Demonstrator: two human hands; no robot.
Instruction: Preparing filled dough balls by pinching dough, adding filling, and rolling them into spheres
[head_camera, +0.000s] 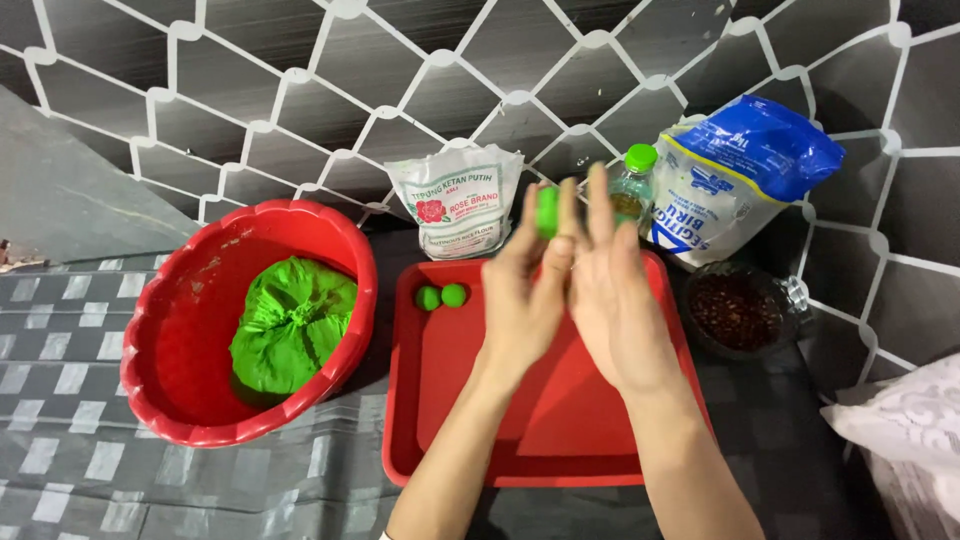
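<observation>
green dough ball (547, 212) | pressed between both hands (570, 290) | above red tray (450, 400)

Green dough piece (546, 212): mostly hidden between the palms of the left hand (524, 290) and right hand (612, 295); shape cannot be told. Both hands motion-blurred at the fingertips. Green-capped bottle (632, 188): lower part behind the right hand's fingers. Red tray (560, 430): middle covered by forearms. White lace cloth (900, 425): cut off by the right and near edges. Glass bowl (738, 310): dark contents too fine to identify. Forearms cut off at the near edge.
</observation>
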